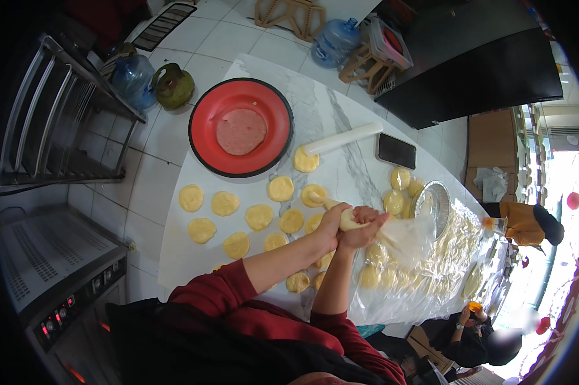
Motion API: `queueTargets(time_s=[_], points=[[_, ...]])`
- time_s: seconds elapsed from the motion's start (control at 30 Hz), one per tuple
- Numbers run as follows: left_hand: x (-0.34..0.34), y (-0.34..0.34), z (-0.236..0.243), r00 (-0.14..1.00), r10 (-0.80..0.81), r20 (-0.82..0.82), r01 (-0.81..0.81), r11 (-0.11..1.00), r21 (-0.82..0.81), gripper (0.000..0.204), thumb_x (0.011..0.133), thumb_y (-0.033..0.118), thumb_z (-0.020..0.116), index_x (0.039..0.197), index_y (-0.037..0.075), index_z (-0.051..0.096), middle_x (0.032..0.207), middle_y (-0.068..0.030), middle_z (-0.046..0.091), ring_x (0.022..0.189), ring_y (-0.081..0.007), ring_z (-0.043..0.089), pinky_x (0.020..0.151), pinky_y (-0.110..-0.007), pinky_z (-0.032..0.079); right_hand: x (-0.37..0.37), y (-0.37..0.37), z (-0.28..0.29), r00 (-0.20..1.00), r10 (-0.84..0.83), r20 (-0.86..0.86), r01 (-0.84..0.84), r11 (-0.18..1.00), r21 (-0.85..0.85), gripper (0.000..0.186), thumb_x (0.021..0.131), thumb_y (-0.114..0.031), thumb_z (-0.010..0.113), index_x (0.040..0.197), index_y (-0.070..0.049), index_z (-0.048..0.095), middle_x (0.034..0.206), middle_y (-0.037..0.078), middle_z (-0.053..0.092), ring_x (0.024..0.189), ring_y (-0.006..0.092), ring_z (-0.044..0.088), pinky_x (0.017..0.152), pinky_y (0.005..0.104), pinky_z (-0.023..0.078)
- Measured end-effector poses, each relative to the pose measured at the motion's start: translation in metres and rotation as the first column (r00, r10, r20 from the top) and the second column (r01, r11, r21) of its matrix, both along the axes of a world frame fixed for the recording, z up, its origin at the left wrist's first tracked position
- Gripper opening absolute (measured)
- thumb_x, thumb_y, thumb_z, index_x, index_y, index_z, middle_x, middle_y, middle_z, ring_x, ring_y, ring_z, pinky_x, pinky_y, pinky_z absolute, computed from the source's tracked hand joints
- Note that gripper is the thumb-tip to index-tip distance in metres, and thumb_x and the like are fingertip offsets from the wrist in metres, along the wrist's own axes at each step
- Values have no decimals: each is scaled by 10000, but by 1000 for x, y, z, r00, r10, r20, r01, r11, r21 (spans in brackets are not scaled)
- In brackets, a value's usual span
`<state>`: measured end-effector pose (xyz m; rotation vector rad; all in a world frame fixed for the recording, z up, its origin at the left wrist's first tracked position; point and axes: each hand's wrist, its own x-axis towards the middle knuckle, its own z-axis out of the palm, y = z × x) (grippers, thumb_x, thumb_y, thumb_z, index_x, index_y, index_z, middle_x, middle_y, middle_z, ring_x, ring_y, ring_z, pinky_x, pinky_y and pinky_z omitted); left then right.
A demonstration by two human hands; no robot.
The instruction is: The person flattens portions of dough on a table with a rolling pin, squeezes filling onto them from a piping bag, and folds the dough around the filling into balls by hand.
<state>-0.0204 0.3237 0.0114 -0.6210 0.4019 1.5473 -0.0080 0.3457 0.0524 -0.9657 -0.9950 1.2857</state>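
While both hands grip one dough piece (350,221) above the marble tabletop (341,115), left hand (333,221) and right hand (365,230) close round it, shaping it. Flattened dough discs (259,217) lie spaced apart at nine o'clock, so they do not stick together.

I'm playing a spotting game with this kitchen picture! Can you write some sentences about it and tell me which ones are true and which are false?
1. Both hands, left hand and right hand, hold a white rolling pin. True.
2. The red bowl is full of yellow dough discs. False: it holds one pink lump.
3. Flat yellow dough discs lie on the marble table. True.
4. A black phone lies on the table. True.
5. The blue water jugs stand on the table. False: the blue water jugs stand on the floor.
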Motion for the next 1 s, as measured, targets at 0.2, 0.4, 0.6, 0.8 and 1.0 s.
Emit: queueTargets(time_s=[0.2,0.4,0.6,0.8,1.0], points=[[-17,-31,50,989,-8,-150,34,985,170,227,797,336,545,820,111,521,813,-5,541,759,-91,539,660,-230,439,-3,-8,15,887,253,-386,-220,967,129,491,916,-344,302,487,-150,163,445,-30,181,431,108,180,479,252,242],[-30,-59,28,967,149,-208,-150,989,15,249,821,374,537,909,141,539,886,24,535,849,-61,513,720,-217,415,-29,-34,-9,836,460,-298,-476,879,21,508,912,-357,305,475,-125,187,440,-8,224,441,113,202,453,263,203],[-31,-55,19,982,185,-29,-187,979,-80,229,834,364,512,889,143,530,916,5,525,876,-95,499,749,-242,409,-30,-35,-18,863,494,-103,-494,869,35,505,903,-372,347,498,-119,181,452,-12,217,441,103,203,449,254,211],[-26,-54,13,965,260,-29,-260,965,9,168,832,302,512,807,138,492,862,6,499,836,-98,488,749,-241,405,-29,-35,-17,894,442,-75,-442,897,11,486,889,-355,393,509,-122,199,446,-5,234,442,109,239,458,259,258],[-24,-51,12,957,287,-32,-287,958,-5,151,830,282,511,802,135,491,860,2,498,830,-98,487,743,-248,409,-31,-37,-12,899,427,-95,-432,901,-38,480,899,-353,373,515,-112,214,473,-15,243,465,99,243,484,258,271]])
